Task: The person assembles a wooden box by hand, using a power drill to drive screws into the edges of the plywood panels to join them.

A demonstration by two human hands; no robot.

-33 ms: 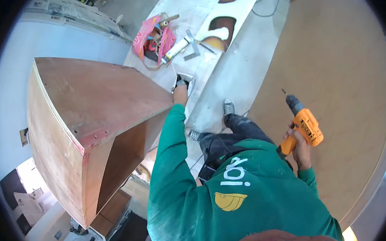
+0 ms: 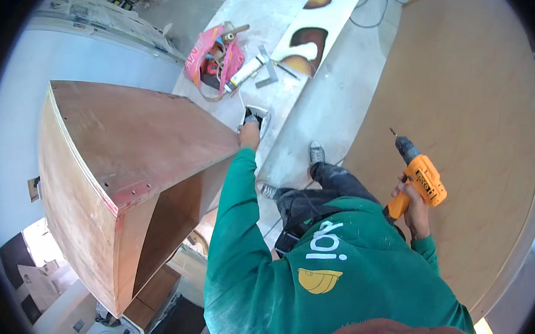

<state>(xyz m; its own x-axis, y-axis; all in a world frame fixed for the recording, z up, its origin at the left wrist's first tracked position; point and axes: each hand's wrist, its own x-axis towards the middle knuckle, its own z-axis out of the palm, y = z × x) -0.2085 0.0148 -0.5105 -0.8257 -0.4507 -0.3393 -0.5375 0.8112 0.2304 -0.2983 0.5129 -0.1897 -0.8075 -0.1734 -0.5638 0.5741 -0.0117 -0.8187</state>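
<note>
My right hand (image 2: 414, 206) is closed around the grip of an orange and dark grey cordless drill (image 2: 424, 179). A thin bit sticks out of its chuck, pointing up and away to the left. My left arm stretches forward, and my left hand (image 2: 250, 135) dips its fingers into a small open white box (image 2: 264, 119) with a dark inside. The fingertips are hidden among dark contents, so what they touch cannot be made out. Beside that arm stands a large reddish-brown wooden cabinet (image 2: 143, 135) with an open side.
A pink bag of tools (image 2: 234, 57), a sealant tube (image 2: 246, 72) and a metal square (image 2: 267, 75) lie on the white work surface (image 2: 288, 98). Beyond is a white panel with cutouts (image 2: 287, 41). A large brown board (image 2: 459, 94) fills the right; a cable (image 2: 382, 14) trails behind.
The view has shifted very slightly. My left hand stays at the white box and my right hand keeps hold of the drill.
</note>
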